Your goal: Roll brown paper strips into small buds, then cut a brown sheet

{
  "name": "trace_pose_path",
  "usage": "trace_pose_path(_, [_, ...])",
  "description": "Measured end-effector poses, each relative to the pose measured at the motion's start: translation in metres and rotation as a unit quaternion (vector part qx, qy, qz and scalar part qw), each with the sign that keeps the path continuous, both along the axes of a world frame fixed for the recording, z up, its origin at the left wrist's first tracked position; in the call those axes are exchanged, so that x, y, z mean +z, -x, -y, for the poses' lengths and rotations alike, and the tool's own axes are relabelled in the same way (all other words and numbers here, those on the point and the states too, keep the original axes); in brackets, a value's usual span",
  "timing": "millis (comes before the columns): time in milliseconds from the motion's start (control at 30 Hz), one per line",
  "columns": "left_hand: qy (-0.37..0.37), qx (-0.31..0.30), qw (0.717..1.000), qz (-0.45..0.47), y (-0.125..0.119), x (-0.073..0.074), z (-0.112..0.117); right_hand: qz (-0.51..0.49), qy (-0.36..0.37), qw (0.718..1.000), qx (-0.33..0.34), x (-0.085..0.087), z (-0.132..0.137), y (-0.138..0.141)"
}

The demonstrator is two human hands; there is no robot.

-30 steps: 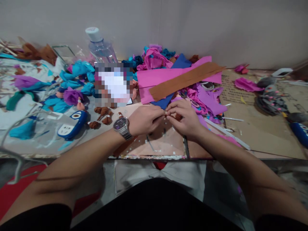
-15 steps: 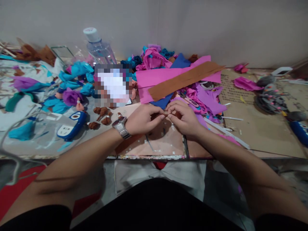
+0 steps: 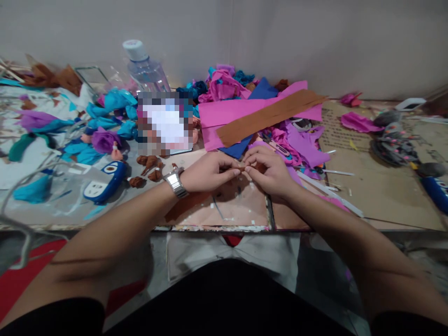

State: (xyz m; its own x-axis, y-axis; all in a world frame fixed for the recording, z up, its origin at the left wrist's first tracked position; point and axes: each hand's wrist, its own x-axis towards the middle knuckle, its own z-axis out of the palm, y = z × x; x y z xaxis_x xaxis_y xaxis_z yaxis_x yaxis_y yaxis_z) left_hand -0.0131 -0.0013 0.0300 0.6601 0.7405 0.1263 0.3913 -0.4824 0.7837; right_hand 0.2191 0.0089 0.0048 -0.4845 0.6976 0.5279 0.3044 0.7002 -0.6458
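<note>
My left hand and my right hand meet over the middle of the table, thumbs and forefingers pinched together. Between the fingertips is a small piece of brown crepe paper, mostly covered by the fingers. Just beyond the hands lies a long brown crepe paper strip on top of pink paper sheets. Left of my left wrist, which wears a metal watch, sit several small twisted brown paper pieces.
A clear bottle with a white cap stands at the back left, behind a blurred-out phone. Blue and purple paper flowers and a blue-white power socket are at left. Flat cardboard and a dark pincushion-like bundle lie at right.
The brown paper between my fingertips now looks narrower and more rolled. My left wrist has turned slightly, and both hands stay in nearly the same place.
</note>
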Motion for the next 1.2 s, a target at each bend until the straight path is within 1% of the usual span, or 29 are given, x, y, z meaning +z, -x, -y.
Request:
trace_pose_path(100, [0.074,-0.008,0.997,0.013,0.002,0.002,-0.001,0.006,-0.01,1.0,-0.006,0.001,0.0,0.0])
trace_pose_path(200, [0.149,-0.005,0.989,0.026,0.002,0.004,-0.001,-0.006,-0.002,1.0,-0.021,0.003,0.0,-0.001])
trace_pose_path(267, [0.178,-0.003,0.984,0.027,0.003,0.004,-0.002,-0.022,0.002,0.999,-0.038,0.003,-0.001,-0.002])
trace_pose_path(367, [0.197,0.013,0.98,0.029,0.005,0.002,-0.005,-0.036,-0.003,0.997,-0.063,0.004,-0.003,-0.004])
trace_pose_path(467, [0.169,0.022,0.985,0.022,0.009,-0.001,-0.01,-0.038,0.002,0.996,-0.079,0.004,-0.005,-0.006])
trace_pose_path(567, [0.105,0.031,0.994,-0.001,0.011,-0.002,-0.013,-0.022,-0.007,0.996,-0.081,0.004,-0.005,-0.005])
trace_pose_path(633, [0.076,0.03,0.997,-0.01,0.011,-0.003,-0.013,-0.006,-0.016,0.997,-0.073,0.004,-0.004,-0.004])
trace_pose_path(733, [0.071,0.014,0.997,-0.008,0.008,-0.004,-0.011,0.001,-0.015,0.998,-0.06,0.003,-0.003,-0.003])
trace_pose_path(900, [0.044,0.007,0.998,-0.038,0.008,-0.001,-0.01,-0.046,0.03,0.997,-0.058,0.003,-0.009,-0.009])
trace_pose_path(1000, [0.026,0.008,0.998,-0.063,0.008,0.003,-0.009,-0.081,0.064,0.992,-0.071,0.001,-0.016,-0.014])
trace_pose_path(1100, [0.018,0.022,0.996,-0.084,0.007,0.004,-0.01,-0.113,0.093,0.986,-0.085,-0.001,-0.021,-0.017])
trace_pose_path(1200, [0.004,0.053,0.995,-0.088,0.009,-0.001,-0.012,-0.133,0.115,0.979,-0.098,-0.002,-0.022,-0.016])
